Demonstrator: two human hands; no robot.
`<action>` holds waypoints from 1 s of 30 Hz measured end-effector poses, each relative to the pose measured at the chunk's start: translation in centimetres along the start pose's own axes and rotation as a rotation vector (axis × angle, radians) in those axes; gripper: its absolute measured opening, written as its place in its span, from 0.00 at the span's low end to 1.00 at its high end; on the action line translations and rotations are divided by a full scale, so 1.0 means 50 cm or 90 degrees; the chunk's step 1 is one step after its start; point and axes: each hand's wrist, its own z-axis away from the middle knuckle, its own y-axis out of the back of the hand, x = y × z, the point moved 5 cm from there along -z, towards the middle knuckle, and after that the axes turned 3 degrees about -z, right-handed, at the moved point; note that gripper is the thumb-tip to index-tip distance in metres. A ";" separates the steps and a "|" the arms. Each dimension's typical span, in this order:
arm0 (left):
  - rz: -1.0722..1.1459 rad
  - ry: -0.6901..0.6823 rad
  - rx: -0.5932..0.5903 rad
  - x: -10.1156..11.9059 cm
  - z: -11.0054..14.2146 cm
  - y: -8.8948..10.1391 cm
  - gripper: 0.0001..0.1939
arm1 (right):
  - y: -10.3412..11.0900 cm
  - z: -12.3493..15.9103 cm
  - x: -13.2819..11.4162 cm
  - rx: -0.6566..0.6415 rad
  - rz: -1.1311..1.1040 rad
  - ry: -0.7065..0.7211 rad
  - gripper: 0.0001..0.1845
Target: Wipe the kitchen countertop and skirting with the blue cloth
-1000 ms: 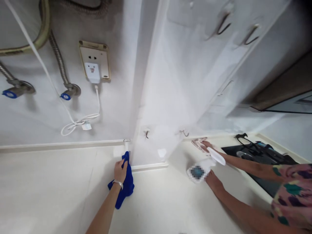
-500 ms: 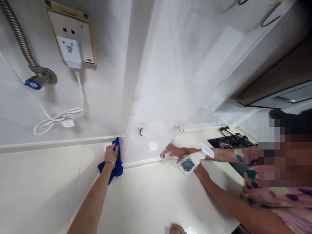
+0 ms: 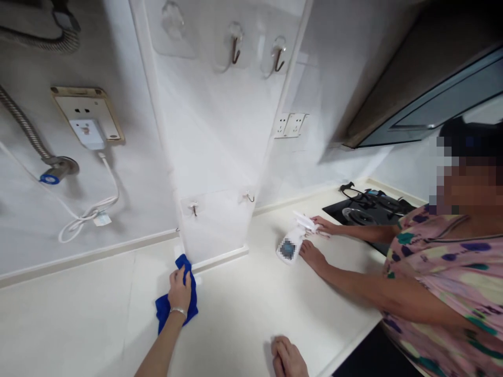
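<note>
My left hand (image 3: 179, 293), with a bracelet at the wrist, presses a crumpled blue cloth (image 3: 192, 303) to the white countertop (image 3: 236, 309). The cloth lies by the foot of the white wall pillar (image 3: 214, 220), and my fingers are closed over its upper part. At the bottom edge of the view, my right hand (image 3: 290, 360) rests on the counter with its fingers curled in and nothing visible in them.
To the right, another person's hands (image 3: 313, 257) are beside a white spray bottle (image 3: 293, 243) and a pale patterned cloth (image 3: 323, 234). A black stove (image 3: 353, 212) lies beyond. Hooks (image 3: 194, 208) stick out of the pillar; a plugged-in cord (image 3: 110, 173) hangs at left.
The view has tilted up and shifted. My left hand and the cloth are a little farther from the corner. The other person's hands have moved right, away from the pillar's base.
</note>
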 end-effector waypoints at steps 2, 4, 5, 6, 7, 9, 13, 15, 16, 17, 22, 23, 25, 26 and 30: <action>-0.056 -0.043 -0.063 0.012 0.042 -0.012 0.22 | 0.000 -0.001 -0.002 0.011 -0.003 0.008 0.13; -0.114 -0.098 -0.140 0.034 0.079 -0.034 0.22 | 0.003 -0.004 -0.006 0.034 -0.006 0.018 0.14; -0.134 -0.120 -0.170 0.048 0.096 -0.046 0.23 | 0.004 -0.005 -0.008 0.043 -0.007 0.023 0.14; -0.143 -0.135 -0.186 0.063 0.112 -0.056 0.24 | 0.005 -0.007 -0.010 0.048 -0.009 0.025 0.14; -0.141 -0.143 -0.192 0.080 0.128 -0.066 0.24 | 0.005 -0.009 -0.012 0.051 -0.011 0.026 0.14; -0.138 -0.167 -0.210 0.115 0.163 -0.084 0.24 | 0.003 -0.010 -0.014 0.050 -0.016 0.021 0.13; -0.127 -0.238 -0.254 0.166 0.242 -0.105 0.25 | 0.003 -0.011 -0.015 0.040 -0.028 -0.003 0.13; -0.126 -0.274 -0.271 0.173 0.261 -0.101 0.25 | 0.005 -0.012 -0.015 0.032 -0.037 -0.013 0.12; -0.129 -0.280 -0.273 0.169 0.259 -0.095 0.25 | 0.007 -0.013 -0.016 0.033 -0.040 -0.015 0.12; -0.136 -0.275 -0.269 0.161 0.248 -0.086 0.25 | 0.010 -0.014 -0.017 0.036 -0.043 -0.016 0.12; -0.179 -0.113 -0.183 0.068 0.133 0.007 0.21 | 0.018 -0.018 -0.021 0.056 -0.035 -0.020 0.10; -0.183 -0.074 -0.167 0.044 0.118 0.031 0.21 | 0.018 -0.018 -0.021 0.059 -0.033 -0.020 0.10; -0.190 -0.008 -0.140 0.001 0.107 0.074 0.22 | 0.016 -0.016 -0.019 0.064 -0.032 -0.017 0.10; -0.191 0.019 -0.129 -0.016 0.111 0.092 0.22 | 0.015 -0.015 -0.018 0.064 -0.034 -0.015 0.10; -0.052 0.142 -0.145 -0.051 0.154 0.105 0.25 | 0.002 -0.013 -0.007 0.066 -0.054 -0.038 0.11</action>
